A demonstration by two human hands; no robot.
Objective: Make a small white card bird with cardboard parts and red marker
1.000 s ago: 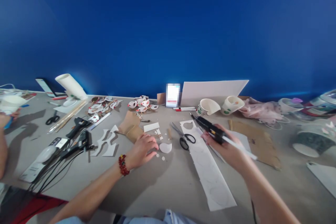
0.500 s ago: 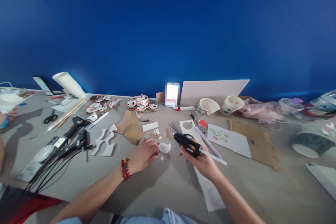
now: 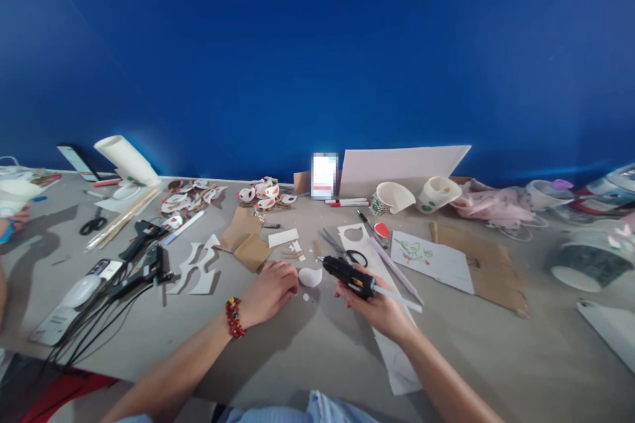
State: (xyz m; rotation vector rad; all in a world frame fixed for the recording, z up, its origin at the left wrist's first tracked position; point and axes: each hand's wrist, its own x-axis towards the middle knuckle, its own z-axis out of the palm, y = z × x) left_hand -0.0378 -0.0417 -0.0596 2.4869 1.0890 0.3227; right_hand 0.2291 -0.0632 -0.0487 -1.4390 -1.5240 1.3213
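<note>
My right hand is wrapped round a black glue gun, whose nozzle points left. A white glue stick sticks out of its rear. Just left of the nozzle lies a small white bird-shaped paper cutout. My left hand rests on the table with curled fingers, its fingertips at the cutout's left edge, apparently pinching it. A small white dot lies below the cutout. Behind the glue gun are scissors with black handles and a white paper strip with a cut-out hole.
Several finished paper birds sit at the back, near brown cardboard pieces. More glue guns with cables lie left. Paper cups, a drawing and cardboard stand or lie right. Another person's hand shows far left.
The glue gun has shifted slightly left, bringing its nozzle closer to the white cutout. More of the scissors' handle shows. My left hand stays almost in place.
</note>
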